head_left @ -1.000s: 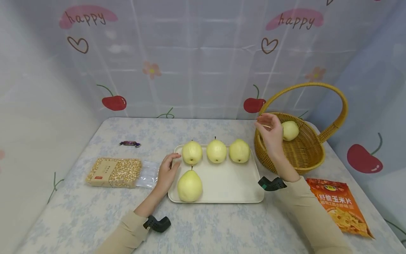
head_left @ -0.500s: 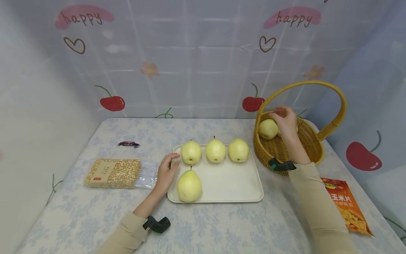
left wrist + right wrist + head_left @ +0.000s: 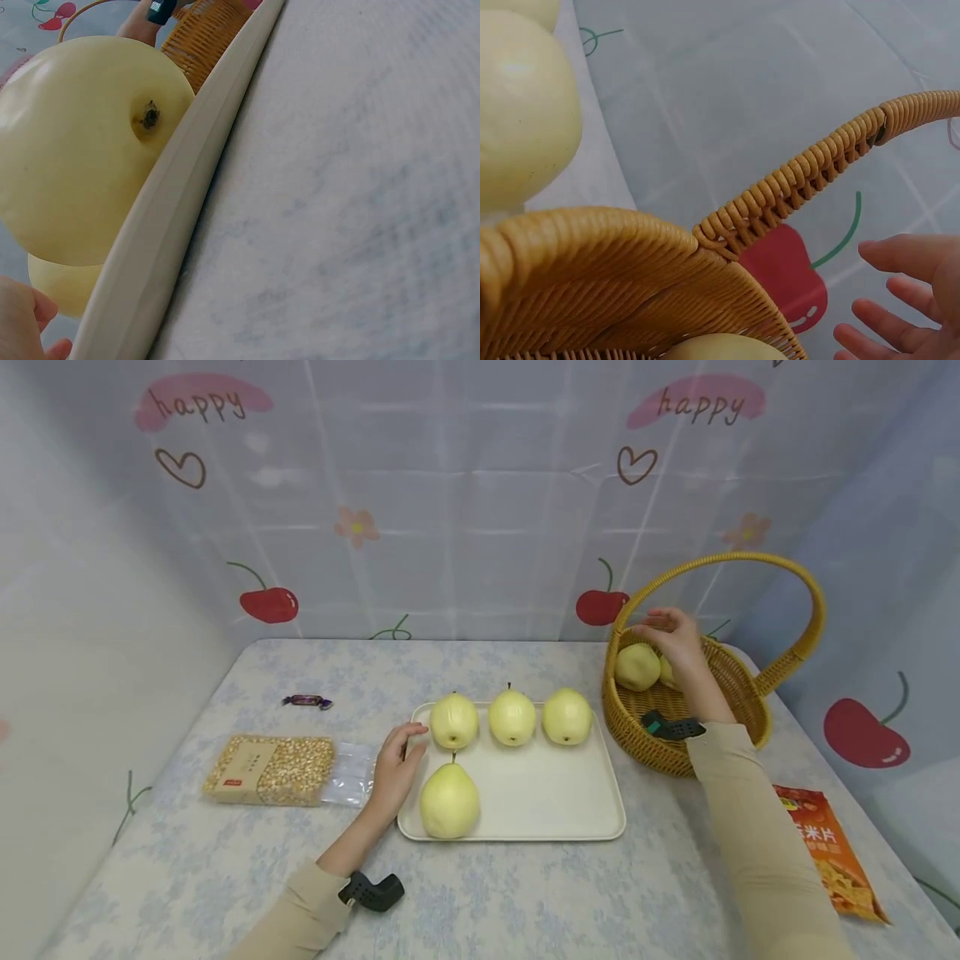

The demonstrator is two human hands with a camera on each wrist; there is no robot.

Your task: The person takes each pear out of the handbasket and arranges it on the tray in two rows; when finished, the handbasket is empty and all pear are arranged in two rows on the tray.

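Observation:
My left hand (image 3: 396, 770) rests at the left rim of a white tray (image 3: 543, 797), fingers loosely bent. The tray carries a back row of three yellow-green pears, the nearest being the left one (image 3: 453, 721), and one pear (image 3: 449, 802) at the front left. Over a wicker basket (image 3: 626, 727) at the right, my right hand (image 3: 677, 643) hovers with fingers spread and nothing between them, as the right wrist view shows. Below it lie two pears in the basket, one (image 3: 637, 667) at the left wall and another (image 3: 667, 674) partly hidden by the hand.
A bag of corn kernels (image 3: 292, 770) lies left of the tray, a wrapped candy (image 3: 307, 701) behind it. An orange snack bag (image 3: 836, 860) is at the right, partly behind the sleeve. The basket's tall handle (image 3: 810, 610) arches beside the right hand.
My right hand has shifted right from the basket's left rim to over its inside, uncovering a pear at the left wall. My left hand has stayed at the tray.

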